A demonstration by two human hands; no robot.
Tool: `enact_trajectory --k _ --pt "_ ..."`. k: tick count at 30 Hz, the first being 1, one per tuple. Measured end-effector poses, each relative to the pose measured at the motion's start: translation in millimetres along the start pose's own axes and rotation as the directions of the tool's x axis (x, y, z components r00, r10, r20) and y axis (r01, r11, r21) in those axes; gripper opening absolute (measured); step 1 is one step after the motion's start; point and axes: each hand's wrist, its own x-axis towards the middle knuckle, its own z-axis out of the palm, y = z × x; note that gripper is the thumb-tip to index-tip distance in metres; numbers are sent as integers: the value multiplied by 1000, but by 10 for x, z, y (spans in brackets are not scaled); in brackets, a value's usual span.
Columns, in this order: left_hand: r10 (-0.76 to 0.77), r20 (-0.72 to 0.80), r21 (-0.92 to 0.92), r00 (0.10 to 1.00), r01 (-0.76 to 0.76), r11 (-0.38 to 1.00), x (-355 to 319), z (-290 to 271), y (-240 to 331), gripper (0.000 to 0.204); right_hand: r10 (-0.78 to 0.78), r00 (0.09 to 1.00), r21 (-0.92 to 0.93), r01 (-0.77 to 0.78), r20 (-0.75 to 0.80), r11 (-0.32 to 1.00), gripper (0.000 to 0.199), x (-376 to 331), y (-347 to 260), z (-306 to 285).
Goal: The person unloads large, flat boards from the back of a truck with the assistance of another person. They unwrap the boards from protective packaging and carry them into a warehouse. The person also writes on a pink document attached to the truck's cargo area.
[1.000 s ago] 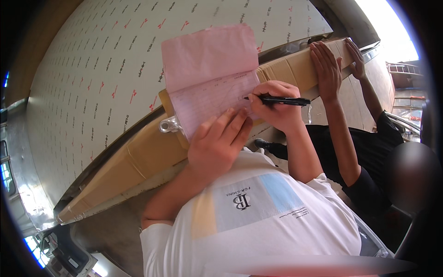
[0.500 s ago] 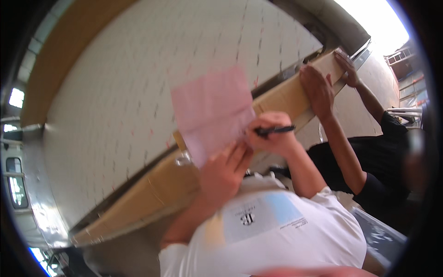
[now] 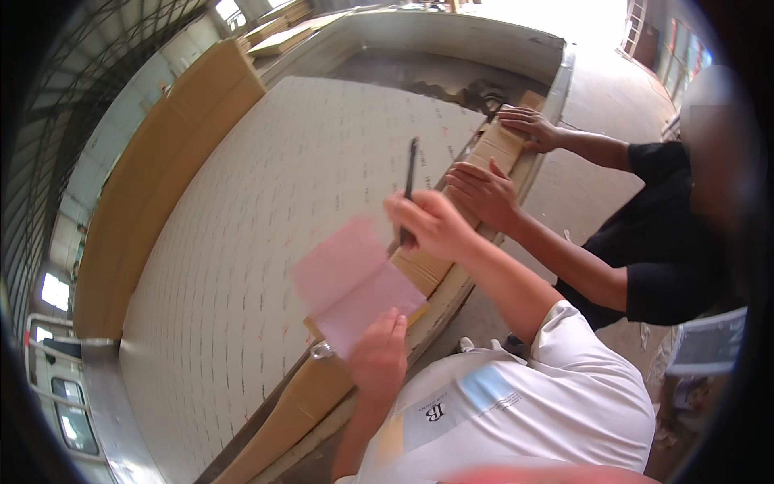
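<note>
Behind the hands, a big white board lies beside brown cardboard. The right hand has just come up off the pink pad, fingers wrapped around a black pen (so no writing now, it seems). The left hand lays its fingers on the pad, over the cardboard; I cannot tell if they grip.

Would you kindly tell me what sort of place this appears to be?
Probably a warehouse or workshop loading area: a metal roof framework spans overhead, and a large printed sheet lies in what looks like an open truck bed.
</note>
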Motion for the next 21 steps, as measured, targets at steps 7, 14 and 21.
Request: enact_trajectory --k 7,14,21 --pt "38 12 53 999 -38 998 43 39 162 19 74 997 274 -73 9 959 46 -699 508 -235" --pt "47 3 17 999 -47 999 53 -35 244 24 289 957 543 -230 -23 808 44 -957 642 -220" --pt "97 9 -100 995 -96 990 -39 -224 355 31 301 951 689 -168 -75 705 32 -1134 898 -316"
